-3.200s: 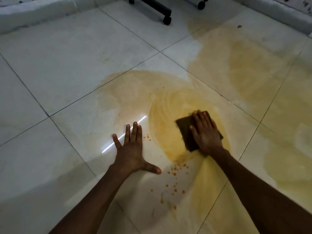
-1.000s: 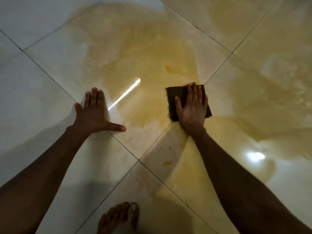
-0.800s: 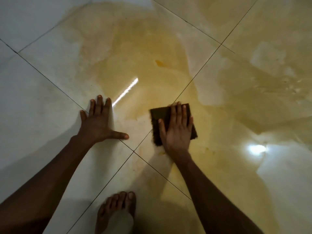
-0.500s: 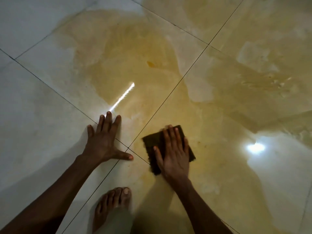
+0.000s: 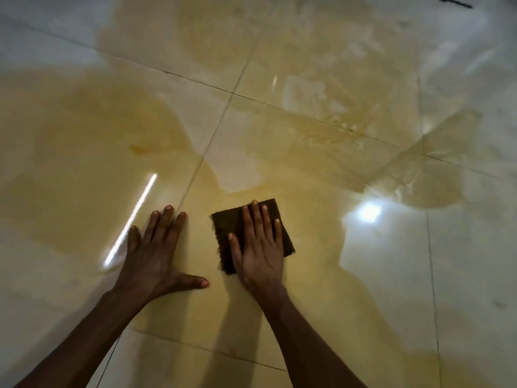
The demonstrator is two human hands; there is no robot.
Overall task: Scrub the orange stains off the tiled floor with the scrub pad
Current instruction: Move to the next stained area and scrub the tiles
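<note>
the right hand (image 5: 258,247) lies flat, fingers straight and close together, pressed on top of a dark brown square scrub pad (image 5: 223,228) without curling round it. the pad rests on the glossy pale tiled floor (image 5: 461,275), a little below centre of the view, inside a broad wet orange-yellow stain (image 5: 84,152) that spreads toward 10 and 1 o'clock. at 9 o'clock from the pad, just beside it, the left hand (image 5: 156,256) is spread open, palm down on the tile, thumb pointing toward the pad.
</note>
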